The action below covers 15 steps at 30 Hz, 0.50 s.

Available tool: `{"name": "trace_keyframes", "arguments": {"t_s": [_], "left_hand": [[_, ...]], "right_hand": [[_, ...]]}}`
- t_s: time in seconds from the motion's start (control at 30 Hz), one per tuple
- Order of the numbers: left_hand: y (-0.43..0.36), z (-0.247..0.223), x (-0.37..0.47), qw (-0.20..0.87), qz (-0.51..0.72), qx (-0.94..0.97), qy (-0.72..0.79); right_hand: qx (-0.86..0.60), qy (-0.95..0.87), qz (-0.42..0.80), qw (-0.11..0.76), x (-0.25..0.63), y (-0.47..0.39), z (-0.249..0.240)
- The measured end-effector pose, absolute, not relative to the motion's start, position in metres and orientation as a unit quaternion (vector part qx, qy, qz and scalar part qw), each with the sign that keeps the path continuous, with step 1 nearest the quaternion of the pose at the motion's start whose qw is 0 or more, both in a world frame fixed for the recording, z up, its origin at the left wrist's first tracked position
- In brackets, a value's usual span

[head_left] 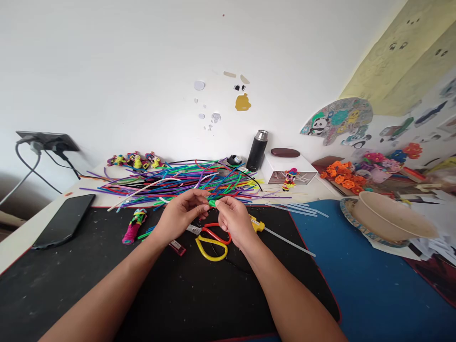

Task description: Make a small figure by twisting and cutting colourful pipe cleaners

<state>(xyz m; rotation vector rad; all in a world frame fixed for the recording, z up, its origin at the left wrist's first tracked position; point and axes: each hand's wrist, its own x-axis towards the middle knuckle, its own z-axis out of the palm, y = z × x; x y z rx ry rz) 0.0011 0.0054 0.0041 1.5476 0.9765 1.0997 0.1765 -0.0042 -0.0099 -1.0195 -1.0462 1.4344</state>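
Both hands meet over the back of the black mat, around a small, bright green piece of pipe cleaner [212,203] that looks coiled. My left hand [185,213] pinches its left end between thumb and fingers. My right hand [233,218] has closed thumb and fingers on the right end. Below them lie scissors [211,258] with one red and one yellow handle loop. A yellow glue gun [256,224] with a clear glue stick pokes out behind my right hand. Left of my hands lies a small pipe cleaner figure [134,227] in pink, green and yellow.
Behind the mat spreads a heap of coloured pipe cleaners [171,183]. A phone [66,221] lies at left. At the back stand a black flask [257,151] and a white box [288,166]; loose glue sticks [299,209] and a beige bowl [392,216] are to the right.
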Motion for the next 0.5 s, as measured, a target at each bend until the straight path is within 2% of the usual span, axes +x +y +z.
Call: {"name": "trace_keyframes", "arguments": {"t_s": [0.3,0.5], "left_hand": [[0.0043,-0.0007,-0.0044,0.194,0.391,0.792,0.426],[0.0055,-0.0047,-0.0084,0.086,0.359,0.847,0.383]], "right_hand": [[-0.424,-0.434,0.612,0.507,0.1733,-0.0060,-0.0125],[-0.421,-0.410,0.641,0.494,0.1732,-0.0079,-0.0100]]}}
